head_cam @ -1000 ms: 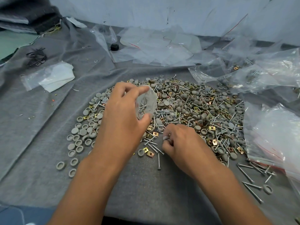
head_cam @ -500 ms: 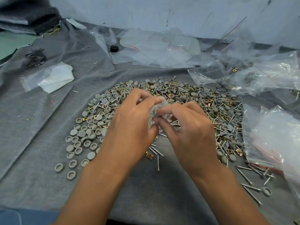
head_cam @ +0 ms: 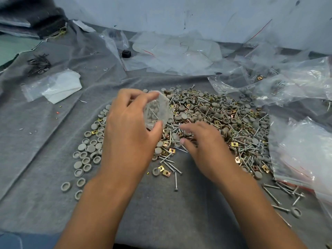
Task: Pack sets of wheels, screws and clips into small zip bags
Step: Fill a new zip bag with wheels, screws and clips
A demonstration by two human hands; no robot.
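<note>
Left: loose grey wheels (head_cam: 84, 155) on the grey worktop (head_cam: 36, 141) | Centre: our left hand (head_cam: 129, 133) pinches a small zip bag (head_cam: 158, 110) holding wheels | Right: our right hand (head_cam: 206, 150), fingers loosely spread, nothing visibly held, reaches over the screws (head_cam: 240, 146) and brass clips (head_cam: 234, 144) | Step: filling | Next: pick one piece, drop into bag mouth.

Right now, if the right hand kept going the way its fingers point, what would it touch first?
Probably the mixed pile of screws, wheels and clips: the right hand reaches forward and left just above its near edge, fingers loosely spread. Its height is hard to judge.
</note>
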